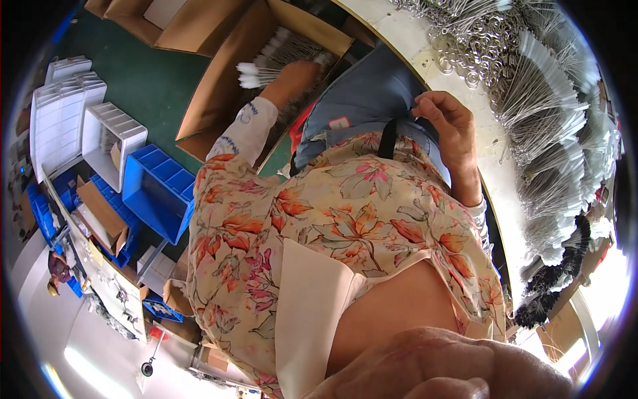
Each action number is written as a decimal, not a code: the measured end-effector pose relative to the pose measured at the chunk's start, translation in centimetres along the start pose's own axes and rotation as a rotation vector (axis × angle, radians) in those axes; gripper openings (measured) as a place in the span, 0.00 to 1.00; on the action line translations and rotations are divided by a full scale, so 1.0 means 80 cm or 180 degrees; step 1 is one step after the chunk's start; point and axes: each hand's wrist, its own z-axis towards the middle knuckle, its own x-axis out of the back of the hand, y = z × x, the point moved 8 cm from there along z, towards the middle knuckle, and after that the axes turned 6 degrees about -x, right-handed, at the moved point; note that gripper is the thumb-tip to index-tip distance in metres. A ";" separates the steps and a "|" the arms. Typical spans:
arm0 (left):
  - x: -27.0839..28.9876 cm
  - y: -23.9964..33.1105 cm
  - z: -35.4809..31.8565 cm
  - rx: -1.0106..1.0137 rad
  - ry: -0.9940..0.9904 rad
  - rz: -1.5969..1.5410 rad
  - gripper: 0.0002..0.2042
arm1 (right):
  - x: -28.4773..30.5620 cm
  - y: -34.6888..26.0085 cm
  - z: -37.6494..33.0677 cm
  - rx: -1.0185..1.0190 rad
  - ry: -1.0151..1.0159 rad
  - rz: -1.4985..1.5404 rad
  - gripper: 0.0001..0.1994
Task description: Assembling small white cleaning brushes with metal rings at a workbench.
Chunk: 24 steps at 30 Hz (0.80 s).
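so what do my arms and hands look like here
Both hands are bare, no gloves. The left hand comes out of a white sleeve cover with small blue print. The right hand shows a white cuff at the wrist, below a floral shirt.

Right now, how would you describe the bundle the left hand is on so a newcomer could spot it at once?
Start at the large open cardboard box on the green floor, left of the white worktable. The left hand reaches into it, gripping a bundle of thin white-tipped sticks. Unlike the loose sticks deeper in the box, its tips fan out leftward past the hand.
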 end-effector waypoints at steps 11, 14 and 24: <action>0.094 -0.001 -0.019 0.0297 0.0708 -0.1804 0.13 | -0.011 -0.043 0.014 -0.0048 -0.0300 0.0036 0.08; 0.186 0.011 -0.046 0.0269 0.0242 -0.3479 0.14 | -0.014 -0.073 0.028 0.0017 -0.0526 -0.0076 0.07; 0.593 0.219 0.096 -0.0982 0.0575 -0.2077 0.16 | 0.097 -0.200 -0.044 0.0950 0.0009 0.0189 0.06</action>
